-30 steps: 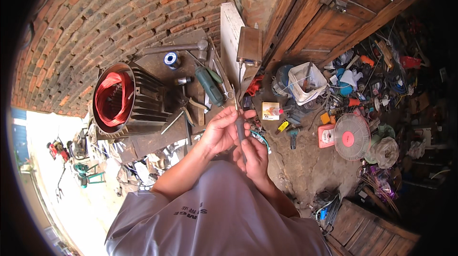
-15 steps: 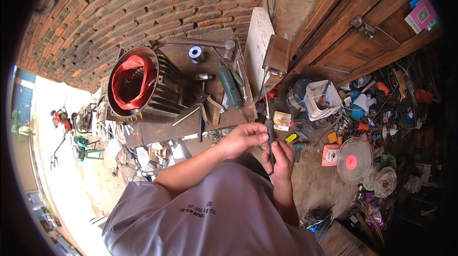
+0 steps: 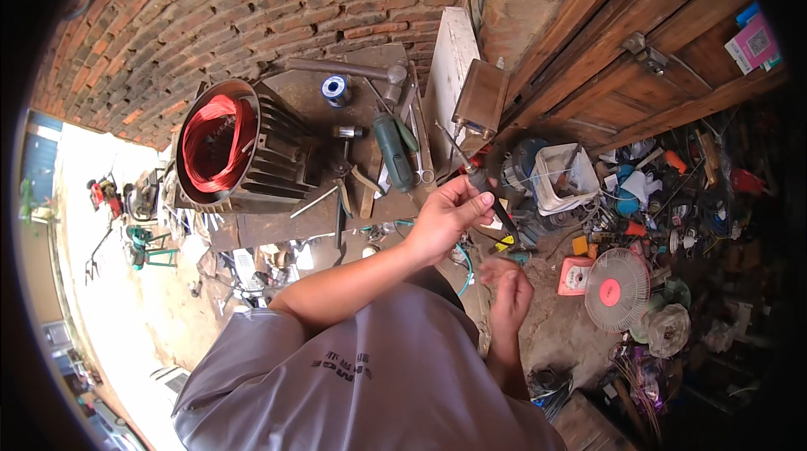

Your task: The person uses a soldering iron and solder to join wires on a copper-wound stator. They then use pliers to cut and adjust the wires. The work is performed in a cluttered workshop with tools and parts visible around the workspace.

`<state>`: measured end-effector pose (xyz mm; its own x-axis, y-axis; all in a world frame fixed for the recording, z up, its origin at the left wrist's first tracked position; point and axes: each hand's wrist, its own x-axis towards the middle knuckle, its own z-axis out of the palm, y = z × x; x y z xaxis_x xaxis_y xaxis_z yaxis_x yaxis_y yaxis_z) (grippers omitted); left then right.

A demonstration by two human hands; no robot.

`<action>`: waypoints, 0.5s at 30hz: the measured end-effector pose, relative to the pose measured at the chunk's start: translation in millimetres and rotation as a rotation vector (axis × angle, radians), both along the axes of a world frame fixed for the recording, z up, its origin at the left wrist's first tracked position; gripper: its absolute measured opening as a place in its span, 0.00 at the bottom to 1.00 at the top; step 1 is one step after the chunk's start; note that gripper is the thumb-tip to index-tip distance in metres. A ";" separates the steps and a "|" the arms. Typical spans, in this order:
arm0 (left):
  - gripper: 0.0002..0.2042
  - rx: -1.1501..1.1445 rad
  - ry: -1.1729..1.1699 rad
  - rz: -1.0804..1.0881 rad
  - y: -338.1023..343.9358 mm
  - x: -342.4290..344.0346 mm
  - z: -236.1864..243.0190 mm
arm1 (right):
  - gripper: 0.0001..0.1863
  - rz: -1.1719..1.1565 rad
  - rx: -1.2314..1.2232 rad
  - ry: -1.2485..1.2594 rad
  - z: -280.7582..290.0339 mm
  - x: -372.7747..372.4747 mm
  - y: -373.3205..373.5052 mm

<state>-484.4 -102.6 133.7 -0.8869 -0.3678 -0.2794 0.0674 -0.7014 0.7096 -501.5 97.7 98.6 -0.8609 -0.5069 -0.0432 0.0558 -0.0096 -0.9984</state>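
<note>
My left hand point(image 3: 454, 214) pinches a soldering iron point(image 3: 504, 217) by its dark handle. The iron leans, with its thin metal shaft pointing up and away toward a brown metal box point(image 3: 481, 98). My right hand point(image 3: 509, 295) is lower and to the right, apart from the iron; its fingers are blurred by motion. On the bench to the left stands a finned motor housing point(image 3: 282, 152) with red wire coils point(image 3: 220, 144) inside. A green power tool point(image 3: 392, 151) lies between the housing and the box.
The bench point(image 3: 252, 231) also carries a blue-rimmed solder spool point(image 3: 335, 90), a hammer point(image 3: 340, 69) and pliers point(image 3: 346, 172). A white bucket point(image 3: 563, 182), a pink fan point(image 3: 616, 290) and piled parts cover the floor at right. A brick wall point(image 3: 277, 14) and wooden door point(image 3: 605, 73) stand behind.
My right hand has let go of the iron's handle and moved down. My left hand has shifted up, and the iron has tilted from upright, its tip leaning left.
</note>
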 end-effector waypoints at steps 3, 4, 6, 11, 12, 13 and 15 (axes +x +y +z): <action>0.10 -0.015 -0.009 -0.038 1.4 -1.9 3.2 | 0.39 0.009 -0.379 -0.532 -2.3 2.9 -40.3; 0.11 0.009 -0.041 -0.040 3.5 -0.8 11.1 | 0.42 -0.019 -0.518 -0.726 0.3 -2.1 -51.1; 0.14 0.048 0.030 -0.145 2.1 3.5 1.4 | 0.43 0.017 -0.679 -0.757 -7.2 -15.7 -57.6; 0.17 -0.084 0.052 -0.165 11.0 2.6 -10.0 | 0.32 0.019 -0.763 -0.773 -3.2 -29.3 -69.1; 0.17 -0.072 0.033 -0.167 11.3 1.5 -6.7 | 0.30 0.025 -0.759 -0.764 0.7 -31.9 -71.2; 0.12 -0.077 0.020 -0.134 13.7 -2.2 -1.6 | 0.29 -0.014 -0.729 -0.751 6.2 -33.1 -73.9; 0.05 -0.087 -0.011 -0.061 18.5 -9.3 6.9 | 0.28 -0.087 -0.667 -0.728 16.5 -34.3 -79.2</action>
<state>-493.8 -84.1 140.5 -0.9057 -0.3362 -0.2583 0.0181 -0.6394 0.7687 -535.8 18.5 115.1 -0.7728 -0.5562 -0.3057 0.6263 -0.5904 -0.5091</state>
